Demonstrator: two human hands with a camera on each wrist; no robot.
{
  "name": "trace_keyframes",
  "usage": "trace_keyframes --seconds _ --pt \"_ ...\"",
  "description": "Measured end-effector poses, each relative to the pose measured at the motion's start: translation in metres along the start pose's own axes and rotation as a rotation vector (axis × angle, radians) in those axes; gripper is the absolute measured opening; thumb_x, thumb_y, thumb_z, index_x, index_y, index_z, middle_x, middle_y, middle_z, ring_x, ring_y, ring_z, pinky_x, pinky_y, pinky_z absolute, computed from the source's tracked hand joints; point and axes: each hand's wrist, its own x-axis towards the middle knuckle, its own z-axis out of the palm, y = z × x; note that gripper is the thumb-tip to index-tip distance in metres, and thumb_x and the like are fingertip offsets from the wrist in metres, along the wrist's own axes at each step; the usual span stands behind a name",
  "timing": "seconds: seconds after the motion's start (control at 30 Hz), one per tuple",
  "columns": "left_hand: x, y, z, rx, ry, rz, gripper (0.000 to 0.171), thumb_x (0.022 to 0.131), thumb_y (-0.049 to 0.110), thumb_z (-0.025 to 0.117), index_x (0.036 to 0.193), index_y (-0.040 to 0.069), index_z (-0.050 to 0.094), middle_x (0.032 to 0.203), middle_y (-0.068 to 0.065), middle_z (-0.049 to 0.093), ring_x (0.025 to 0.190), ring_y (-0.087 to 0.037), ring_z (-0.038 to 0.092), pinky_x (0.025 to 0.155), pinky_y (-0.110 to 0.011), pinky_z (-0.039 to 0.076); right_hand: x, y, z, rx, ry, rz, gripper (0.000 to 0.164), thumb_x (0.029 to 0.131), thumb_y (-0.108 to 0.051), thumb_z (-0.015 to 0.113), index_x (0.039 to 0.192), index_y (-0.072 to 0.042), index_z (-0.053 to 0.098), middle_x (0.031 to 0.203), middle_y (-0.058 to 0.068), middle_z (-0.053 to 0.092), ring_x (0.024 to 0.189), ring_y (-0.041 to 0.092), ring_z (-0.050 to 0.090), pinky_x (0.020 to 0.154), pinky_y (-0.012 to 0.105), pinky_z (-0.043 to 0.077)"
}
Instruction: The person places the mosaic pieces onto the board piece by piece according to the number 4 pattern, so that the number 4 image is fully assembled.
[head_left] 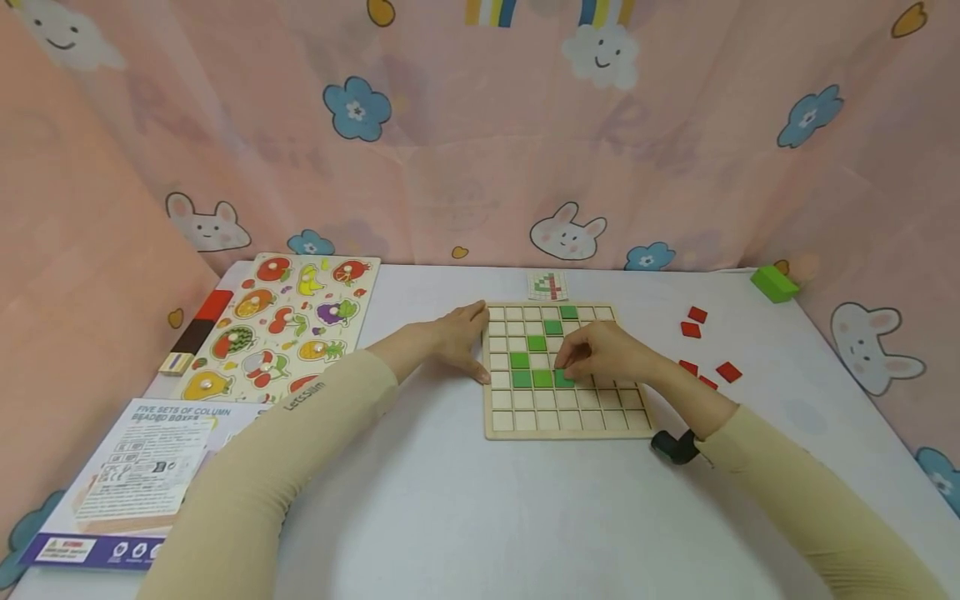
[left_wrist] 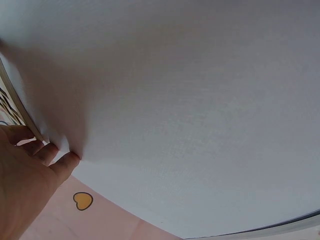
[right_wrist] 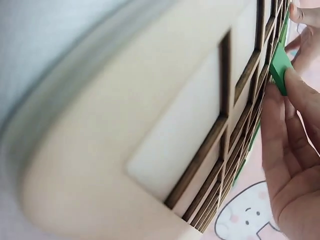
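Note:
A wooden grid board (head_left: 567,434) lies on the table. My right hand (head_left: 607,354) pinches a green square tile (right_wrist: 280,67) between thumb and fingers. In the right wrist view the tile is tilted at the grid; in the head view it is over a cell right of two green tiles in the same row. Several green tiles (head_left: 536,342) sit in cells, some in a diagonal rising to the right. My left hand (head_left: 459,337) rests against the board's left edge, its fingers extended and spread. A small pattern card (head_left: 547,286) with green and red squares lies behind the board.
Several red tiles (head_left: 690,330) lie scattered right of the board. A green block (head_left: 775,284) stands at the back right corner. On the left are a fruit puzzle board (head_left: 300,304), a red, black and cream block row (head_left: 198,331) and a printed box (head_left: 142,475).

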Motion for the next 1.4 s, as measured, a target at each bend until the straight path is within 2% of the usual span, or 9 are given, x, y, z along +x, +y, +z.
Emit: trace_keyframes --seconds 0.3,0.47,0.7,0.83,0.93,1.03,1.17,1.4 --pt "0.000 -0.001 0.001 0.008 0.003 -0.007 0.121 0.079 0.060 0.073 0.158 0.001 0.003 0.168 -0.019 -0.005 0.157 -0.038 0.003 0.130 -0.048 0.012 0.001 0.002 0.003 -0.041 0.004 0.006 0.011 0.082 -0.008 0.078 0.090 -0.014 0.077 0.086 -0.001 0.074 0.078 0.011 0.062 0.071 0.018 0.055" --pt "0.000 -0.001 0.001 -0.002 -0.002 -0.016 0.122 0.078 0.060 0.074 0.159 0.003 0.003 0.168 -0.018 -0.006 0.157 -0.036 0.002 0.130 -0.047 0.011 -0.001 0.010 -0.006 -0.071 0.019 0.035 0.014 0.085 -0.018 0.077 0.099 -0.017 0.076 0.090 0.000 0.071 0.082 0.013 0.059 0.073 0.022 0.052" --pt "0.000 -0.001 0.000 0.002 -0.009 -0.017 0.123 0.078 0.062 0.073 0.159 0.002 0.001 0.168 -0.018 -0.006 0.157 -0.036 0.002 0.130 -0.048 0.012 -0.015 0.046 -0.050 -0.171 0.195 0.215 0.022 0.094 -0.020 0.065 0.113 -0.010 0.073 0.108 0.011 0.071 0.096 0.026 0.060 0.074 0.028 0.047" --pt "-0.001 0.000 -0.001 0.034 -0.020 -0.032 0.123 0.078 0.064 0.071 0.159 0.003 0.001 0.168 -0.017 -0.006 0.157 -0.036 0.003 0.128 -0.051 0.016 -0.029 0.077 -0.076 -0.206 0.291 0.331 0.027 0.097 -0.018 0.059 0.118 -0.005 0.069 0.120 0.021 0.066 0.108 0.037 0.059 0.075 0.036 0.054" --pt "-0.001 0.001 -0.001 0.065 -0.025 -0.046 0.122 0.079 0.067 0.069 0.159 0.004 0.002 0.168 -0.016 -0.005 0.157 -0.036 0.004 0.128 -0.052 0.019 -0.041 0.100 -0.089 -0.197 0.323 0.409 0.030 0.099 -0.016 0.054 0.123 -0.001 0.064 0.128 0.028 0.058 0.112 0.044 0.056 0.080 0.047 0.059" --pt "-0.001 0.001 -0.001 0.084 -0.025 -0.054 0.122 0.079 0.068 0.068 0.159 0.004 0.002 0.169 -0.015 -0.005 0.157 -0.035 0.005 0.128 -0.051 0.020 -0.050 0.118 -0.096 -0.187 0.317 0.476 0.034 0.101 -0.015 0.050 0.129 0.002 0.058 0.134 0.033 0.049 0.117 0.049 0.050 0.093 0.057 0.054" --pt "-0.001 0.001 -0.001 0.098 -0.023 -0.052 0.121 0.079 0.069 0.067 0.159 0.004 0.003 0.169 -0.015 -0.004 0.157 -0.034 0.006 0.128 -0.049 0.020 -0.058 0.133 -0.099 -0.179 0.289 0.535 0.036 0.102 -0.015 0.046 0.132 0.003 0.054 0.137 0.035 0.044 0.120 0.052 0.045 0.100 0.063 0.048" --pt "0.001 0.001 0.000 0.106 -0.023 -0.041 0.121 0.079 0.068 0.067 0.159 0.003 0.003 0.168 -0.016 -0.004 0.157 -0.034 0.005 0.129 -0.047 0.017 -0.061 0.138 -0.096 -0.228 0.269 0.513 0.032 0.098 -0.009 0.054 0.127 0.004 0.058 0.128 0.033 0.053 0.116 0.050 0.047 0.098 0.061 0.050"
